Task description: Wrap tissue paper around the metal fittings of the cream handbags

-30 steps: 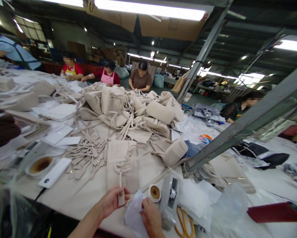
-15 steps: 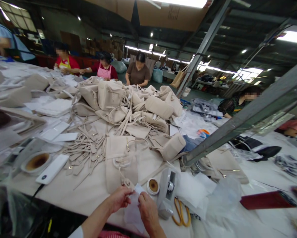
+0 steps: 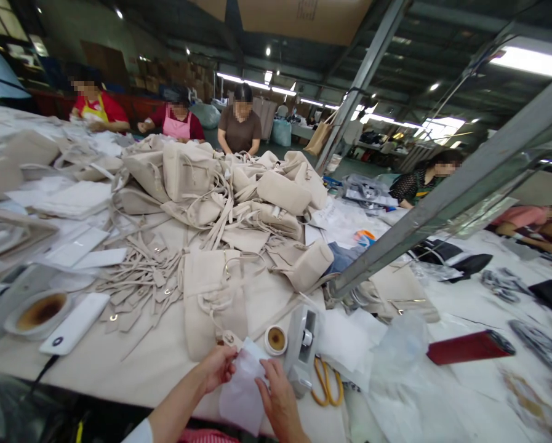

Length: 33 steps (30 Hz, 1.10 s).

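Between the two hands a thin white sheet (image 3: 244,394) is held, its long axis running from the near side outward, away from the wearer. By the left hand (image 3: 218,368) a pinch is made, with thumb and fingers drawn together at a beige tag (image 3: 230,338); whether the sheet's upper corner is caught in the same pinch cannot be told. By the right hand (image 3: 279,394) no firm grip is shown: its thumb and fingers are parted at the sheet's right edge, and whether the paper is touched cannot be made out.

The tag is set just beyond the left fingertips, so it is reached more closely by the left hand than by the right, from which it is separated by the sheet. It is joined by a narrow strap to the beige bag (image 3: 202,314), which is laid straight ahead of the left hand, its long axis pointed away.

Just beyond the right hand, a small round tub (image 3: 276,339) is placed, with a grey dispenser (image 3: 301,351) and yellow-handled scissors (image 3: 325,383) to its right. Farther ahead of both hands, more beige bags (image 3: 239,194) are heaped.
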Motion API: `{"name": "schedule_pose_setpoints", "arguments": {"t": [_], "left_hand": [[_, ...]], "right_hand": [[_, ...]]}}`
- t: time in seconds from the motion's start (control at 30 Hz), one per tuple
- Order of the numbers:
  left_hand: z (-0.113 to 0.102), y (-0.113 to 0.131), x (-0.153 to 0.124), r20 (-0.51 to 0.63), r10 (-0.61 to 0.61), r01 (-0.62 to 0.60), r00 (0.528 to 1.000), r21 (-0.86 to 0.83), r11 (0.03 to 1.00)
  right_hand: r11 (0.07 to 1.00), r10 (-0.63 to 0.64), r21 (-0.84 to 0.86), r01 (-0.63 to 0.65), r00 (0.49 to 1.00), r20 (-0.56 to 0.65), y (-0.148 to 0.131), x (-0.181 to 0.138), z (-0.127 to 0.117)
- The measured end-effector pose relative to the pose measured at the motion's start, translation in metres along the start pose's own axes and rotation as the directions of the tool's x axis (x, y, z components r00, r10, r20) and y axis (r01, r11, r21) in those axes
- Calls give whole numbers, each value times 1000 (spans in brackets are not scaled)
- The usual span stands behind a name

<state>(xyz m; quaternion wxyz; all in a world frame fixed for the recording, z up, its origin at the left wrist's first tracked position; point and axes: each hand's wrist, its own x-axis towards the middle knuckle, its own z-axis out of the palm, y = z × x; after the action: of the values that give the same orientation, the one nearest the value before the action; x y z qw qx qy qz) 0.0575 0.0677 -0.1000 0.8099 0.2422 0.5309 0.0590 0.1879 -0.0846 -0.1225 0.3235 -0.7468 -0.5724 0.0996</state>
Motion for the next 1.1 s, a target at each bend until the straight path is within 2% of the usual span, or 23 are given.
{"name": "schedule_pose_setpoints", "arguments": {"t": [0.07,0.17,0.3,0.4,0.47,0.57,0.63,0.7,0.8,0.93,1.0,1.1], "left_hand": [[1,2,-1,16,-4,4,1000,-10,1000],[2,2,-2,29,0,1,1000,-28,1000],[2,2,-2,34,-3,4,999,-31,999],[2,2,1,13,-3,3,1000,-23,1000],[2,3,4,-24,6,-6,1000,-12,1000],[0,2,6,-80,29,-27,996,20,999],[-3,2,2,-103,52,-47,993,50,998],[-9,4,-6,-123,96,-86,988,86,993],[-18,12,-19,-175,221,-199,959,136,971],[-24,31,-26,-239,410,-382,880,154,911],[-25,41,-27,-246,460,-436,853,150,888],[-29,52,-33,-237,473,-453,848,138,881]], "right_hand": [[997,40,-60,-43,998,-41,-4,9,3],[997,20,-76,-23,999,-41,-10,25,6],[998,8,54,-10,1000,30,-19,43,4],[979,19,202,-28,999,46,-24,50,-5],[907,118,398,-136,991,69,-26,53,-17],[703,278,626,-336,941,192,-24,63,-42],[587,325,691,-422,905,276,-19,73,-57],[543,335,698,-467,883,330,-13,86,-67],[598,309,627,-500,865,394,-9,105,-67],[705,185,525,-476,839,512,-19,130,-42],[750,134,492,-442,830,541,-28,142,-29],[820,85,445,-360,845,527,-40,155,-13]]}}
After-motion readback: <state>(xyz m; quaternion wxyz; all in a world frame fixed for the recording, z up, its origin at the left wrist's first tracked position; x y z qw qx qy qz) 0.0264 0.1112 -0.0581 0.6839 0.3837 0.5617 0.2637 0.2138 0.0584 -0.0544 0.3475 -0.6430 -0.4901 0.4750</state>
